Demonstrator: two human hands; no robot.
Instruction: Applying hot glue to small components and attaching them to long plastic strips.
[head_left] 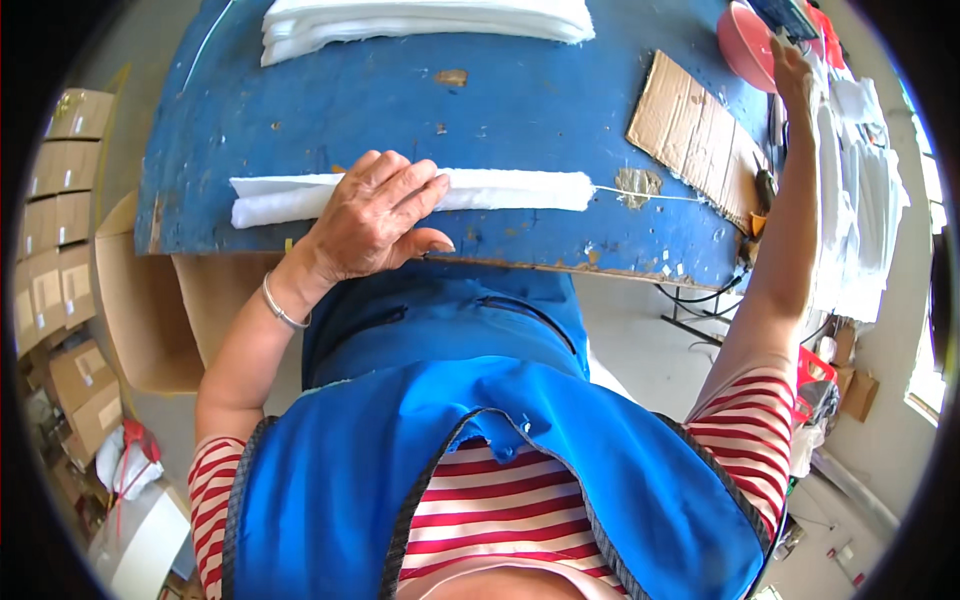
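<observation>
Left hand is flat on the white roll, fingers spread and pressing down, not clenched around it, pinning it to the blue table near the front edge. The roll runs out both ways from under those fingers, longer toward the right, where a thin string trails off its far end.

Right hand is stretched well away, up at the far right corner beside hanging white fabric. Fingers look extended; whether they have hold of anything, I cannot tell. A cardboard strip lies between that hand and the roll, and a white stack sits well beyond the left fingertips.

Reads like a hold-and-fetch step: one hand keeps the roll from uncurling while the other reaches for more material. The next move calls for steady downward pressure from the left palm, so the roll stays tight while the right arm is extended.
</observation>
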